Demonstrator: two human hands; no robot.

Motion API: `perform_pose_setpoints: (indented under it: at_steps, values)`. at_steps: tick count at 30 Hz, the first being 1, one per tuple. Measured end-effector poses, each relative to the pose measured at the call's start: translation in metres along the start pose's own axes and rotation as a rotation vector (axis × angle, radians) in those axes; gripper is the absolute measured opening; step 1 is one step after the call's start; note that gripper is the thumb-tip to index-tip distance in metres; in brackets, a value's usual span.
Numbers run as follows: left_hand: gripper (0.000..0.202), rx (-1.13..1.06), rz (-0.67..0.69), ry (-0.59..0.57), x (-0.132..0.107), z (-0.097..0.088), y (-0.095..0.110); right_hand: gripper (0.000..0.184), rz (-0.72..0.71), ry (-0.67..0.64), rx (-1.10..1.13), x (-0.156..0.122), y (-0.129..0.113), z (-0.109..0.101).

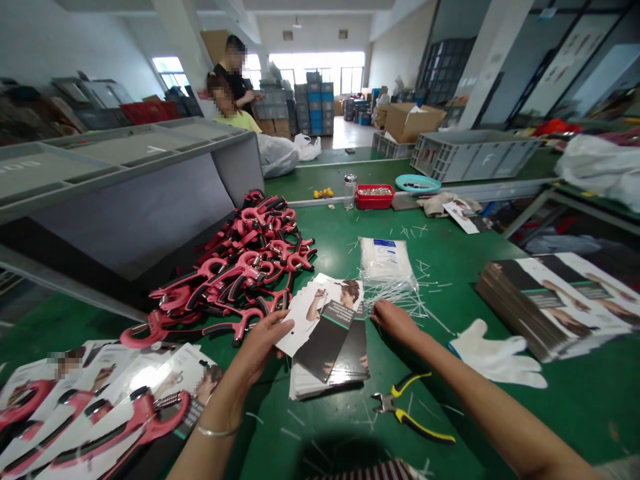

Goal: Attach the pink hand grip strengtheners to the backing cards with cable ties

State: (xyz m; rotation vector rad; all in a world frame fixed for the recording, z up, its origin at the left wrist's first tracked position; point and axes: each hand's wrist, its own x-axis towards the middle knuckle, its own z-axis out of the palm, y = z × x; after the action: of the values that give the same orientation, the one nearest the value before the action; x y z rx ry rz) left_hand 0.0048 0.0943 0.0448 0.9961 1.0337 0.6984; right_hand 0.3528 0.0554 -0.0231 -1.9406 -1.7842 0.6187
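My left hand (263,343) grips the edge of a printed card (320,313), lifting it off a small stack of cards (333,370) on the green table (575,400). Beside the stack, my right hand (395,320) rests on the table, fingers curled by a spread of white plastic ties (400,300); what they pinch is hidden. A pile of red and black hand grippers (245,270) lies just beyond my left hand. Finished cards with grippers attached (100,407) lie at the near left.
Yellow-handled pliers (407,413) and a white glove (495,357) lie near my right arm. A bag of ties (385,260), a larger card stack (550,300), a red tray (374,197), a grey shelf unit (125,193) and grey crates (470,153) surround. Two people stand far back.
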Motion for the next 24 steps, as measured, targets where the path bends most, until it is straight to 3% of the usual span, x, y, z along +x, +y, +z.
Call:
perform_pose_setpoints:
  at_steps: [4, 7, 13, 19, 24]
  values:
    - [0.042, -0.234, -0.057, 0.130, -0.020, -0.009, -0.011, 0.013, 0.008, -0.087, 0.077, 0.002, 0.016, -0.026]
    - [0.042, -0.295, -0.002, 0.259, -0.026, -0.011, -0.011, 0.024, 0.046, -0.134, 0.208, -0.005, 0.025, -0.049]
    - [0.038, -0.157, 0.084, 0.195, -0.017, -0.007, 0.002, 0.038, 0.073, -0.024, 0.441, -0.022, 0.007, -0.072]
    - [0.038, -0.030, 0.172, 0.135, -0.020, -0.011, 0.009, 0.032, -0.007, 0.084, 0.584, -0.013, -0.041, -0.085]
    - [0.037, 0.050, 0.208, 0.037, -0.032, -0.016, 0.019, 0.022, -0.192, 0.110, 0.882, 0.000, -0.122, -0.078]
